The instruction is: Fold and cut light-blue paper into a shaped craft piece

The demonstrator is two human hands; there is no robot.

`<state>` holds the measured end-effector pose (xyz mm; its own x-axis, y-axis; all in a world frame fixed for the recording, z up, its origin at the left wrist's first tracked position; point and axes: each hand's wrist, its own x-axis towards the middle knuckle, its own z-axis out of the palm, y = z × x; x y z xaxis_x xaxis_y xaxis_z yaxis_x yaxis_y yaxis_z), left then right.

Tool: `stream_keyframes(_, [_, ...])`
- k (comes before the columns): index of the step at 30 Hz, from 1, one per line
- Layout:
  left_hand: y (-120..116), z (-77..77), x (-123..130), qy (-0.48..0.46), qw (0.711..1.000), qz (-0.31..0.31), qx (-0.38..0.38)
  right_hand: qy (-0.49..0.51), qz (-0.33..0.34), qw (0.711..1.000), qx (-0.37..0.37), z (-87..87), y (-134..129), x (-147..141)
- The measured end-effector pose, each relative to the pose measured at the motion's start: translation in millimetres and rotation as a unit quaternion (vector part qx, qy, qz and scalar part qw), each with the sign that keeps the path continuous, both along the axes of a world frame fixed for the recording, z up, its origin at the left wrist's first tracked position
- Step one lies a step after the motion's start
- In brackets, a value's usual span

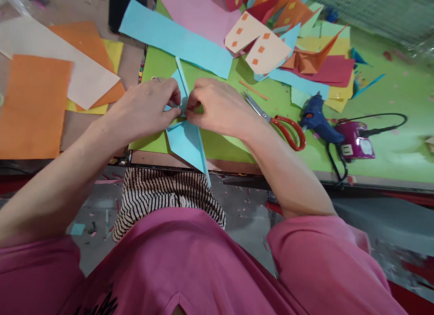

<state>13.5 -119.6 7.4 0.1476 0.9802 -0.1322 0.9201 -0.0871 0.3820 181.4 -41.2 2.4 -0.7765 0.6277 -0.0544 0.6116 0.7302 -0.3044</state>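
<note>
A light blue piece of folded paper (186, 143) lies at the front of the green table covering, its lower tip reaching past the table edge. A narrow folded strip runs along its right side. My left hand (152, 100) pinches the paper's middle from the left, fingertips together. From the right, my right hand (217, 104) is closed at the same spot, thumb and forefinger pressed on the paper. The fingers hide the part between them. Red-handled scissors (288, 129) lie right of my right hand, partly under the forearm's line.
A blue glue gun (320, 120) rests by a purple box with a cable (359, 140). Behind are a blue paper strip (176, 36) and cut paper shapes with diamonds (261, 45). Orange sheets (37, 107) lie left. A green mesh basket (379, 11) stands at the back right.
</note>
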Motion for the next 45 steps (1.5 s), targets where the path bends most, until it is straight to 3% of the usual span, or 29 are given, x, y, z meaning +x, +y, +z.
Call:
stream_keyframes(7, [-5.1, -1.1, -8.1, -0.004, 0.997, 0.071, 0.018, -0.002, 0.029, 0.999, 0.033, 0.1, -0.6, -4.2])
stream_keyframes(13, [-8.1, -8.9, -23.4, -0.02, 0.993, 0.105, 0.044, -0.123, 0.028, 0.991, 0.046, 19.5, -9.6, -8.2])
stream_keyframes(20, [-12.3, -8.4, -13.8, -0.045, 0.992, 0.095, 0.066, -0.139, 0.029, 0.989, 0.049, 22.3, -10.5, -10.7])
stream_keyframes(26, [-8.4, -16.9, -11.2, -0.017, 0.989, 0.143, 0.034, -0.116, 0.021, 0.992, 0.034, 18.6, -8.0, -9.3])
stream_keyframes(32, [-12.0, -24.3, -16.5, -0.035, 0.993, 0.082, 0.079, -0.105, 0.028, 0.993, 0.055, 14.1, -6.5, -8.3])
stream_keyframes(39, [-5.4, -24.1, -28.7, -0.068, 0.994, 0.071, 0.052, -0.143, 0.028, 0.988, 0.043, 25.6, -13.7, -10.3])
stream_keyframes(43, [-22.3, -24.5, -27.3, -0.047, 0.981, 0.099, 0.161, -0.14, 0.025, 0.989, 0.036, 26.9, -13.4, -9.8])
stream_keyframes(45, [-35.8, -24.9, -22.9, -0.013, 0.972, 0.07, 0.224, -0.138, 0.025, 0.989, 0.035, 26.9, -13.5, -9.9])
